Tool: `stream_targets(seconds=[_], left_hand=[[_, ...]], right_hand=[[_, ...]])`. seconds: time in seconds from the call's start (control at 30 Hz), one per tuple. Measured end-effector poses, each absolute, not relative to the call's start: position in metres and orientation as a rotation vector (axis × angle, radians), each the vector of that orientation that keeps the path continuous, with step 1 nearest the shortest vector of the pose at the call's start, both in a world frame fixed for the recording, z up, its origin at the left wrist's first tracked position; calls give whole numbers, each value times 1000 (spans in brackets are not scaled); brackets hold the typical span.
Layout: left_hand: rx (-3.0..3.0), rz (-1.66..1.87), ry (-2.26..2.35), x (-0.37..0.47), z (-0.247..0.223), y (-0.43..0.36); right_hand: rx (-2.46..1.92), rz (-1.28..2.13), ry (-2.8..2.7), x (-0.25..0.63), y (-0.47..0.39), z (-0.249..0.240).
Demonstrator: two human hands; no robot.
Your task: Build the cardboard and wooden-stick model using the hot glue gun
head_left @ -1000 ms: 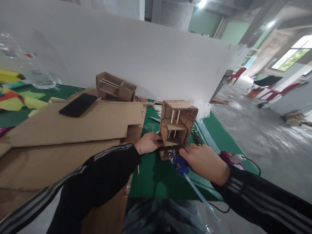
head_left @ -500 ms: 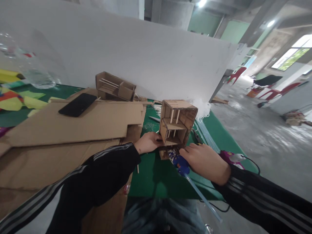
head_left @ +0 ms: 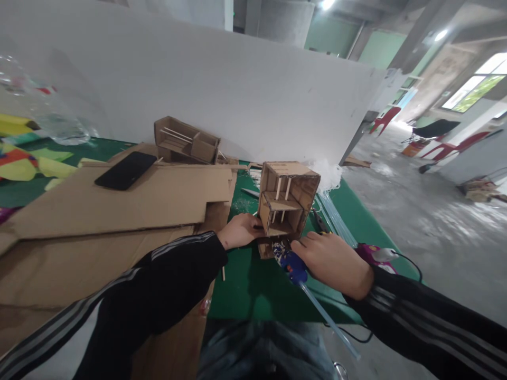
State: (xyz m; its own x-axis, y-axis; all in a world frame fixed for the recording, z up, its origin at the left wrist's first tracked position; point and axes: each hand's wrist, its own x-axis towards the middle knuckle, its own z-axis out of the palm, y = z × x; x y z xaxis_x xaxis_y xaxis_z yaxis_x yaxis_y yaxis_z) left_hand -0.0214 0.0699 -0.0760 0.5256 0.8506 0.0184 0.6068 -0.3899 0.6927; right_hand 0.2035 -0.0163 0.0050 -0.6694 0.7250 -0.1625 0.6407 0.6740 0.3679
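A small two-level cardboard box [head_left: 293,169] with upright wooden sticks inside stands on the green table. My left hand [head_left: 241,230] grips its lower left edge, fingers partly hidden behind the cardboard. In my right hand [head_left: 335,261] is a blue hot glue gun [head_left: 295,268], a clear glue stick [head_left: 328,319] poking out of its back end. The gun's nozzle end reaches to the base of the box, and its tip is hard to make out there.
Cardboard sheets [head_left: 158,203] cover the left side, with a black phone [head_left: 125,170] on top. A second cardboard box [head_left: 186,140] lies against the white wall. Scissors [head_left: 250,193], pliers [head_left: 319,220], glue sticks [head_left: 336,221] and a purple power strip [head_left: 368,253] surround the work.
Almost nothing differs. Both hands, the box and the glue gun keep their places, apart from a very slight shift of the whole view.
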Motion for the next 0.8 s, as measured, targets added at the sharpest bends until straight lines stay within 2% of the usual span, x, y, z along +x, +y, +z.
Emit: stream_targets(seconds=[0.8], left_hand=[[2139,495,1168,-20,-78,71]], right_hand=[[1117,423,2611,202,-17,4]])
